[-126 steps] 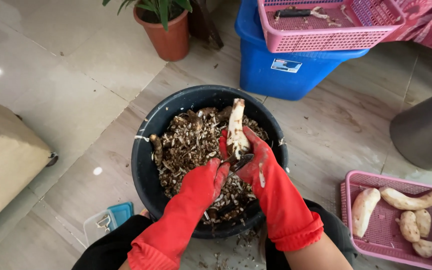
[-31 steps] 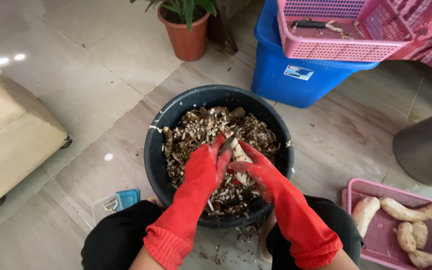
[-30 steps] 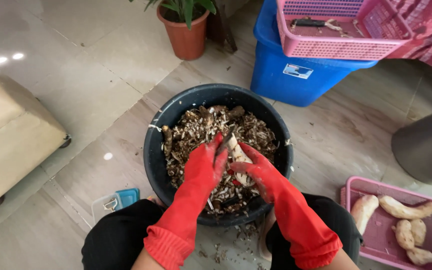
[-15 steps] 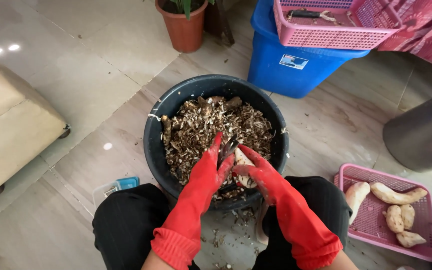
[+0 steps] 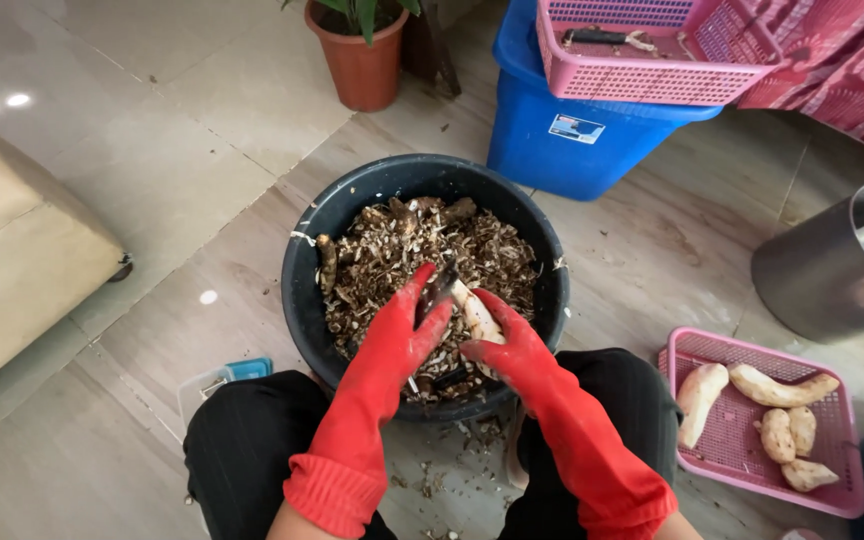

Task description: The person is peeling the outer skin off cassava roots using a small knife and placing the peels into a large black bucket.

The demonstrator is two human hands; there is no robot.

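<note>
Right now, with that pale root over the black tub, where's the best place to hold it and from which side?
Probably grip the pale root at its near, lower end, coming from the person's right side, where the right hand already wraps it. It lies tilted, far end pointing away over the black tub of peelings, so the upper stretch stays bare for the left hand with its dark tool.

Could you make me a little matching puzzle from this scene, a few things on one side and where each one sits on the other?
Things:
1. pale peeled root
2. terracotta plant pot
3. pink slotted basket
4. pile of brown peelings

Places:
A. on top of the blue plastic bin
B. inside the round black tub
C. on the tiled floor beyond the tub
D. between the left hand and right hand, both in red rubber gloves

Pairs: 1-D, 2-C, 3-A, 4-B
</note>
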